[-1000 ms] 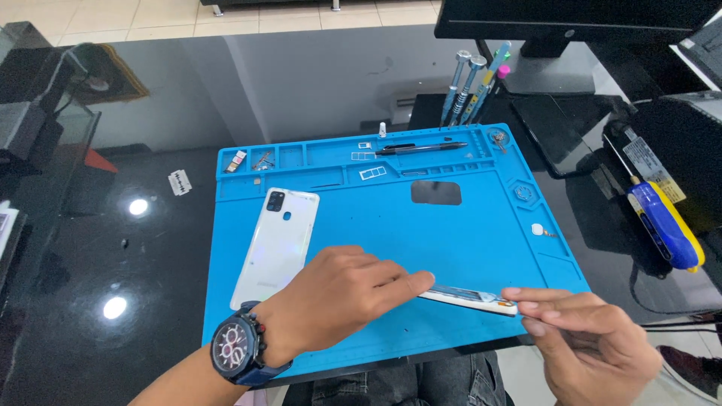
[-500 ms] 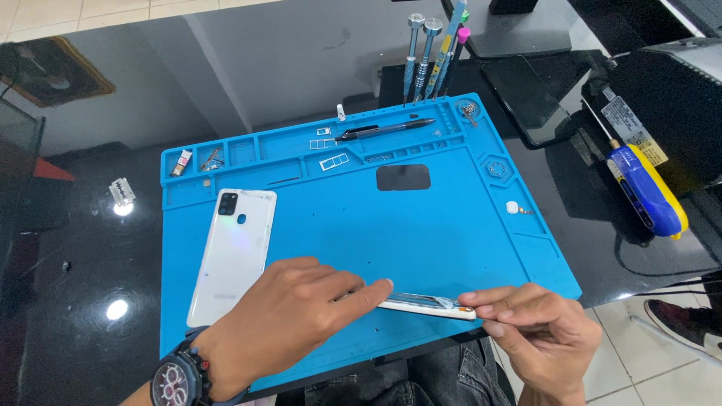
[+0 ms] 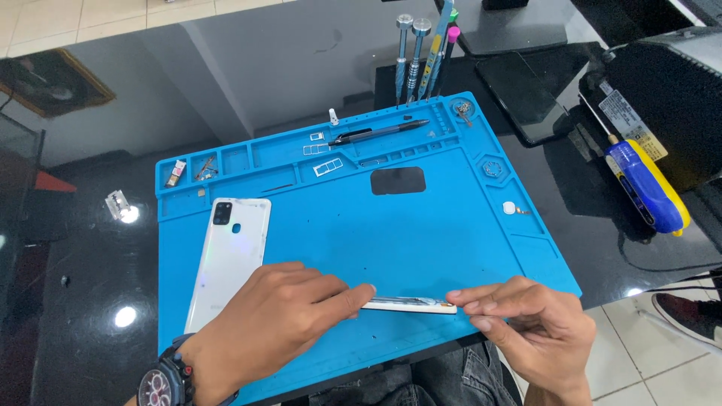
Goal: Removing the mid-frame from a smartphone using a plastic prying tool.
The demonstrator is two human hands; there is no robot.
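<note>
Blue rubber covers most of the black glossy counter: a work mat with small trays moulded along its far edge. Near the front edge of the mat lies a thin phone part, seen almost edge-on, white with dark marks. The left hand, with a dark wristwatch on its wrist, presses down on the left end of that part with a straight forefinger; its grip is not clenched, the fingers lie flat. The right hand pinches the right end of the part between thumb and fingertips, so its grip is closed on the phone part. Just left of the left hand lies a white phone back cover, camera cluster at its far end, partly hidden under the wrist. A dark rectangular patch sits in the middle of the mat, and a small white piece lies near its right edge. A black pen rests in the far trays. Behind the mat stand screwdrivers upright in a holder. A blue and yellow tool lies on the counter to the right.
</note>
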